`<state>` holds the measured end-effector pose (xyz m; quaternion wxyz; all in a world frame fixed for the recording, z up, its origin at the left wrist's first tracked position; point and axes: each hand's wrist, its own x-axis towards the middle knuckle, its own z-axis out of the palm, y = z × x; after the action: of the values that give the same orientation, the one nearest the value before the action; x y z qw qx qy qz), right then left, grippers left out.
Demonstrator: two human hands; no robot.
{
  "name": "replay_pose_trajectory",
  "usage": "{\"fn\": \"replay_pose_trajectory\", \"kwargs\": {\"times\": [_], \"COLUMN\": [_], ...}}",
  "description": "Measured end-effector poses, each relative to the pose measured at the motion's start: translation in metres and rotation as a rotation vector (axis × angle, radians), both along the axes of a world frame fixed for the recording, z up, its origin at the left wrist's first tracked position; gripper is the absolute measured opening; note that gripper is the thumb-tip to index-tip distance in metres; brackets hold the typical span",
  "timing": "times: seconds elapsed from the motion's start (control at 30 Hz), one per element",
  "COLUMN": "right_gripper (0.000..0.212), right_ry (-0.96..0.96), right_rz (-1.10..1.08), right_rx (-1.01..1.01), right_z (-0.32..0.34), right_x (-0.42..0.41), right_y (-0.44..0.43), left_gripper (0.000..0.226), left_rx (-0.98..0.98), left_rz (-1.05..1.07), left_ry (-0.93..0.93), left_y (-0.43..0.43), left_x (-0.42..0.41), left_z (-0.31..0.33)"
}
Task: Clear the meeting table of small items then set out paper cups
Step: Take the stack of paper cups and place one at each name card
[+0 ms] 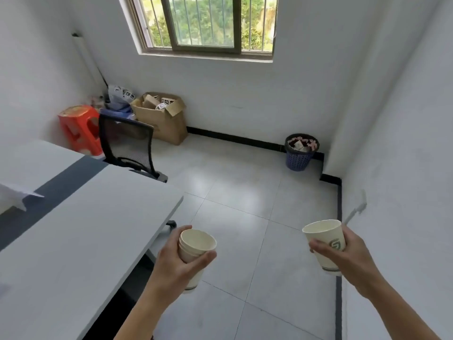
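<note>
My left hand [177,262] grips a nested stack of cream paper cups [197,244], held over the floor just past the right edge of the white meeting table [85,231]. A single cream paper cup with a green logo [326,238] is held in my right hand [353,256], further right near the wall. Both cups are upright with their mouths open to the camera. On the table's far left lies a sheet of white paper [17,195], partly over the grey centre strip.
A black mesh office chair [127,146] stands at the table's far end. Behind it are an orange plastic stool [78,128] and an open cardboard box [159,116]. A blue waste basket [300,152] sits in the far right corner. Tiled floor lies between.
</note>
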<state>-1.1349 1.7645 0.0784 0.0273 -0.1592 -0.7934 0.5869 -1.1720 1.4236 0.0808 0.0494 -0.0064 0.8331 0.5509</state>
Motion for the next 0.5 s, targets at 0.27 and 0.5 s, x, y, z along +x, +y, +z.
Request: {"fn": "replay_pose_trajectory", "kwargs": {"times": [0.27,0.5], "right_gripper": [0.066,0.072], "right_ry": [0.059,0.108], "right_rz": [0.253,0.389], "right_rx": [0.099,0.110], "right_z": [-0.013,0.015], "right_x": [-0.166,-0.302], "right_y": [-0.054,-0.114], "left_gripper": [0.083,0.089], "left_rx": [0.053,0.146], "left_rz": [0.327,0.474], "left_ry": [-0.052,-0.002], "left_y": [-0.065,-0.113], "left_x": [-0.087,-0.195], "left_z": [-0.018,0.004]}}
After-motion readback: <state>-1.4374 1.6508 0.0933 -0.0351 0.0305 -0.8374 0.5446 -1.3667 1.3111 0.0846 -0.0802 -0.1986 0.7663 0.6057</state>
